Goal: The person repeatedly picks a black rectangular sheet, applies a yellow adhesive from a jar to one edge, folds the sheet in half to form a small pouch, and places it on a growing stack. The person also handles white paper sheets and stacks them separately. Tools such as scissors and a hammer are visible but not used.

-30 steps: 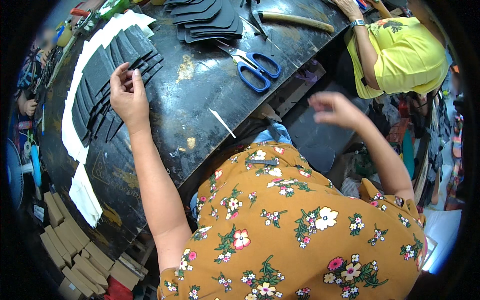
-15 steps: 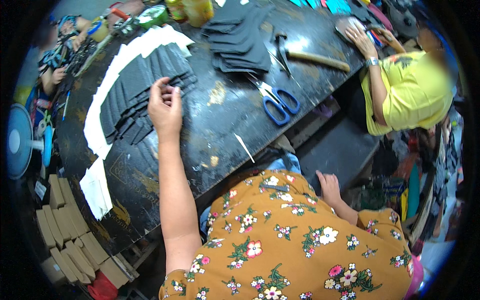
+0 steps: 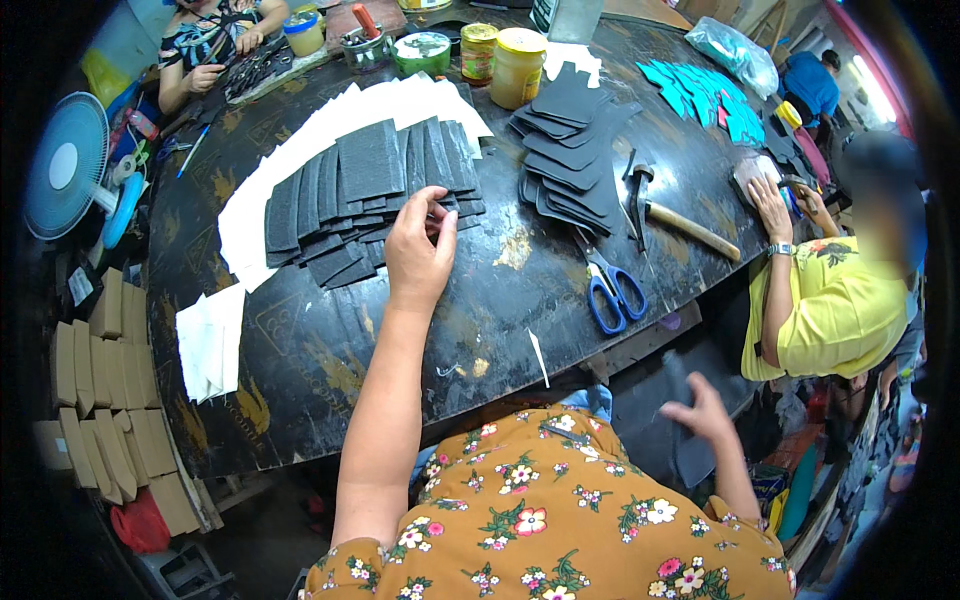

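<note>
My left hand [image 3: 420, 250] is at the right-hand end of a fanned row of black rectangular pieces [image 3: 370, 165]. Its fingers curl toward the thumb; what they pinch, if anything, cannot be made out. The pieces overlap on a curved spread of white sheets [image 3: 243, 215]. Down by my lap, off the table's edge, my right hand [image 3: 708, 410] has its thumb and fingers apart and holds nothing I can see. Beside it is a blurred dark flat shape [image 3: 682, 440]. To the right of my left hand lie stacked black cut shapes [image 3: 570, 160].
On the dark table [image 3: 480, 300] lie blue-handled scissors [image 3: 612, 290], a hammer [image 3: 690, 228], a small white strip [image 3: 539, 357] and teal pieces [image 3: 700, 100]. Jars [image 3: 518, 70] stand at the back. A person in yellow [image 3: 840, 310] works at right. A fan [image 3: 75, 165] and cardboard pieces [image 3: 105, 370] are at left.
The view has shifted, so the table sits lower and further right. My right hand has lifted from beside my lap and spread its fingers. My left hand stays by the black pieces.
</note>
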The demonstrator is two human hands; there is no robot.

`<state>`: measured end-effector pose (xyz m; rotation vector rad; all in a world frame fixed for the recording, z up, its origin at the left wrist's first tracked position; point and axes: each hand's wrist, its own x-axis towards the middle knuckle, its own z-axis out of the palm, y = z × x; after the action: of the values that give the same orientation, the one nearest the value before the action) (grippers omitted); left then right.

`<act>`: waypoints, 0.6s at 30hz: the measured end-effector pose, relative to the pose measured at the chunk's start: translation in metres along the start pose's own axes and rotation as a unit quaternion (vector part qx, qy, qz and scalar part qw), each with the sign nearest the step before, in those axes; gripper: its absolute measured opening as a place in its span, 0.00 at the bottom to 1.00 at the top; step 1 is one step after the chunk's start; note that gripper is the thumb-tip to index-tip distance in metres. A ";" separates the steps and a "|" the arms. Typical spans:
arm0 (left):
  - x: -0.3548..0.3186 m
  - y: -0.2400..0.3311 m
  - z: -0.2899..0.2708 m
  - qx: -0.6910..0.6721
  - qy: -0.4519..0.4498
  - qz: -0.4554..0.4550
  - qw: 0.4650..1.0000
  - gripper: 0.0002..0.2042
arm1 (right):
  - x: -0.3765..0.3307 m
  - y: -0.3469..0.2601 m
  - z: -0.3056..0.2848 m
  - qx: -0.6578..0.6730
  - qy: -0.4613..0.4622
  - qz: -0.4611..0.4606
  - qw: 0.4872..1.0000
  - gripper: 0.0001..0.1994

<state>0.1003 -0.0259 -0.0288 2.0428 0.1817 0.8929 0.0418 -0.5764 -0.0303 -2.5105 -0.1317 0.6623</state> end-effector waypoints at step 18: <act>0.003 0.078 0.090 -0.190 -0.335 -0.089 0.918 0.09 | 0.381 -0.280 -0.107 0.099 0.215 -0.290 0.927 0.40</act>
<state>0.1464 -0.1316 0.0008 1.8090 -0.1711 0.0680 0.4382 -0.3035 0.0307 -2.1909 -0.5848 -0.1145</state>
